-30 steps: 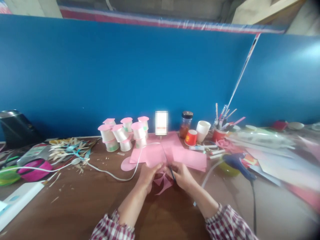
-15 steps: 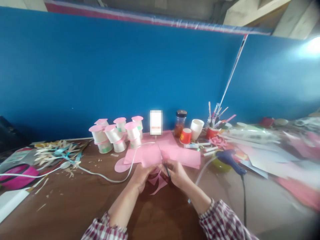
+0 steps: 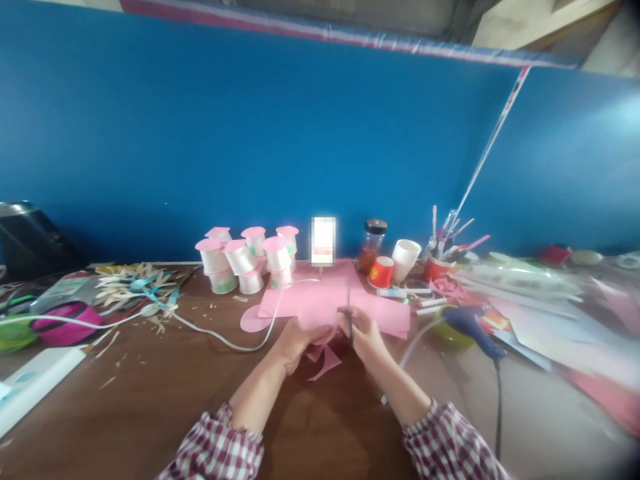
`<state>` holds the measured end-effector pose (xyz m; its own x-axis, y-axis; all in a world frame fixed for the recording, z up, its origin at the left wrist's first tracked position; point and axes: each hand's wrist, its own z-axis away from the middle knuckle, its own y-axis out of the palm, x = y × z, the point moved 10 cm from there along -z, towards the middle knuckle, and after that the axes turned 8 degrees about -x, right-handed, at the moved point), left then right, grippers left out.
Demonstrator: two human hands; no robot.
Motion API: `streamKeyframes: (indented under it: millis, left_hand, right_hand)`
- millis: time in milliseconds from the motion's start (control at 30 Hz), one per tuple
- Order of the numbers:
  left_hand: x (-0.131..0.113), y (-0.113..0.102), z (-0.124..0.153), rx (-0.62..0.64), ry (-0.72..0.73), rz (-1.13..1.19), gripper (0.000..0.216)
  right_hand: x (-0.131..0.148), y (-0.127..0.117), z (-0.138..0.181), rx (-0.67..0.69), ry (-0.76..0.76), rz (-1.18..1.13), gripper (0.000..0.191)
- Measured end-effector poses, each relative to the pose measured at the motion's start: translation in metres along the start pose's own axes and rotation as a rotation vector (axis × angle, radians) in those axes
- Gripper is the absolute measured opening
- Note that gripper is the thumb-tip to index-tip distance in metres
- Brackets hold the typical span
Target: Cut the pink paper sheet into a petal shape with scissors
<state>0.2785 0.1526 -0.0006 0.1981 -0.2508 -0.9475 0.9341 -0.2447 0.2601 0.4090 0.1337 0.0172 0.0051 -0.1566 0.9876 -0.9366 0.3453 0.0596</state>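
My left hand (image 3: 296,345) pinches a piece of pink paper (image 3: 314,313) over the brown table (image 3: 150,400). My right hand (image 3: 364,333) is closed round scissors (image 3: 350,321), whose blades stand upright against the paper's right edge. Pink paper offcuts (image 3: 325,360) lie on the table just below both hands. More pink sheets (image 3: 380,313) lie spread out behind the hands.
Stacked white cups with pink lids (image 3: 245,260) stand behind the sheets, next to a jar (image 3: 373,247), red and white cups (image 3: 395,263) and a cup of brushes (image 3: 440,257). A white cable (image 3: 210,337) crosses the table. A blue glue gun (image 3: 470,327) lies right.
The scissors have tilted from slanting to upright and both hands have shifted slightly up and right with the paper. The camera view swung left, then back.
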Motion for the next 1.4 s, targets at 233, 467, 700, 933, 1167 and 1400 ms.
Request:
streamKeyframes:
  millis: [233, 467, 700, 933, 1167, 1400]
  left_hand:
    - [0.006, 0.004, -0.004, 0.054, 0.043, -0.146, 0.034]
    - [0.007, 0.000, -0.003, -0.001, 0.079, -0.113, 0.042]
    - [0.015, -0.008, -0.004, 0.037, 0.072, 0.072, 0.040]
    - [0.001, -0.016, 0.005, -0.038, 0.145, 0.211, 0.037]
    - [-0.017, -0.018, 0.031, -0.071, 0.208, 0.318, 0.030]
    - [-0.008, -0.046, 0.053, -0.177, 0.143, 0.395, 0.025]
  right_hand:
    - [-0.001, -0.011, -0.004, -0.103, 0.005, -0.050, 0.038]
    - [-0.007, -0.013, -0.002, -0.113, 0.033, -0.050, 0.037]
    - [-0.003, -0.008, 0.002, -0.088, -0.003, -0.012, 0.038]
    - [0.006, 0.005, 0.007, -0.006, -0.063, 0.024, 0.041]
    - [0.029, 0.026, 0.016, 0.070, -0.165, 0.042, 0.038]
    - [0.031, 0.043, 0.040, 0.102, -0.132, 0.024, 0.036]
